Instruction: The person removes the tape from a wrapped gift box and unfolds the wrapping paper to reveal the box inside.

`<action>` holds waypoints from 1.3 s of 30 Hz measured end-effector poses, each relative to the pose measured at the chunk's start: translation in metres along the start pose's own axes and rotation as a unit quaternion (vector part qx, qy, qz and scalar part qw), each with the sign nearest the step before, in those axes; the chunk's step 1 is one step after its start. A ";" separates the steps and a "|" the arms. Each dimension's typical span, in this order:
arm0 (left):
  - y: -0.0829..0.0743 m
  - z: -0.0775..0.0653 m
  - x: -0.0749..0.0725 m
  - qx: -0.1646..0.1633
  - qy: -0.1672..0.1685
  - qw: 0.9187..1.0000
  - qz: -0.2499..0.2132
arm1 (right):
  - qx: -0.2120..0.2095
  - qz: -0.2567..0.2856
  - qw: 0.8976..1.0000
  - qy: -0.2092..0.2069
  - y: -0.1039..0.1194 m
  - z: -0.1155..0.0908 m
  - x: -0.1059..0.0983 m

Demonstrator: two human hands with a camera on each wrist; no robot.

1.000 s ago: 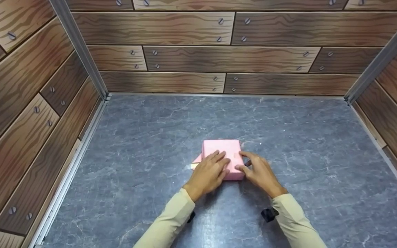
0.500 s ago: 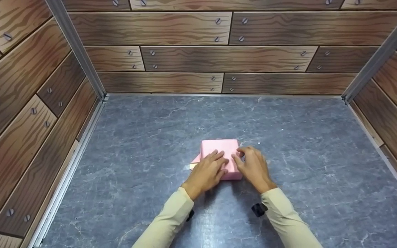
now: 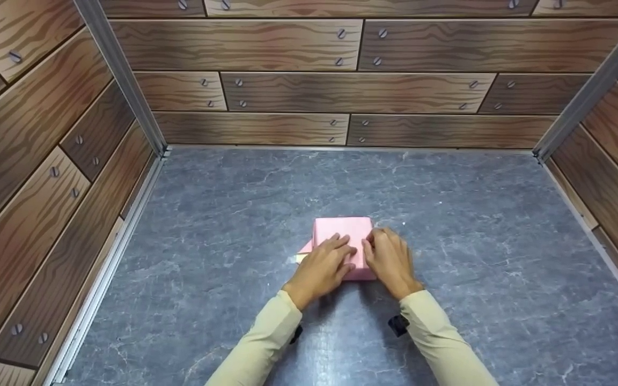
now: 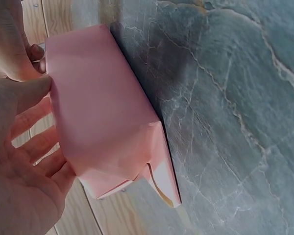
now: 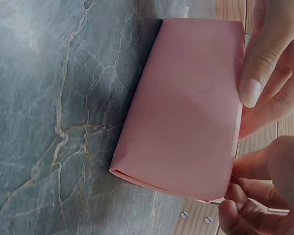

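A box wrapped in pink paper (image 3: 336, 226) lies on the grey marbled surface. My left hand (image 3: 321, 272) rests flat on its top, fingers spread. At the box's right edge, the curled fingers of my right hand (image 3: 392, 262) pinch the top edge; they are bunched close together in the right wrist view. A loose pointed flap (image 4: 162, 182) of the paper, pale yellowish inside, sticks out at the left end. The right end shows a folded seam (image 5: 142, 182) along its lower side. My palms hide part of the box's top in the head view.
Wood-plank-patterned walls (image 3: 287, 91) stand at the back and both sides, joined by grey metal corner posts (image 3: 121, 75). The marbled surface (image 3: 223, 214) spreads around the box. Light sleeves (image 3: 258, 343) cover both forearms, and a black wrist device (image 3: 398, 325) hangs under the right one.
My right hand has moved left and a little up, from reaching around the box's right side to bunched fingers at its top right edge. My left hand and the box keep their place.
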State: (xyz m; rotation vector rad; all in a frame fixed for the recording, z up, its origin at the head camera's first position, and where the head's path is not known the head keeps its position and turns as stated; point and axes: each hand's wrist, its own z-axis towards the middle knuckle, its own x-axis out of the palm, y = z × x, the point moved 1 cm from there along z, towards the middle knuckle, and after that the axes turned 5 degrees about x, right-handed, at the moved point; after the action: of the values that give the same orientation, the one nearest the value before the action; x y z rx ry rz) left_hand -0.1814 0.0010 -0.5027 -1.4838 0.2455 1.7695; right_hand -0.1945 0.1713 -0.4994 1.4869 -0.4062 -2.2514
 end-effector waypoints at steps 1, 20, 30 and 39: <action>0.000 0.000 0.000 -0.001 -0.001 1.000 -0.001 | -0.003 0.000 1.000 -0.001 -0.001 0.000 0.000; -0.002 0.000 -0.001 -0.012 0.004 1.000 -0.010 | 0.021 0.005 1.000 0.009 -0.013 0.003 -0.017; -0.002 0.001 -0.001 -0.016 0.011 1.000 -0.015 | 0.029 0.003 1.000 -0.006 -0.023 0.001 -0.022; -0.003 0.001 -0.002 -0.024 0.013 0.999 -0.019 | 0.035 0.010 0.999 -0.015 -0.030 0.000 -0.024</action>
State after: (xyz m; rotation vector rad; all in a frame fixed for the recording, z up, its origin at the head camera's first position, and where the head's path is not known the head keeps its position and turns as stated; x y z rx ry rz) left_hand -0.1805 0.0026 -0.4996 -1.5361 0.1886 1.7365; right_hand -0.1914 0.2091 -0.4941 1.4780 -0.5114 -2.2675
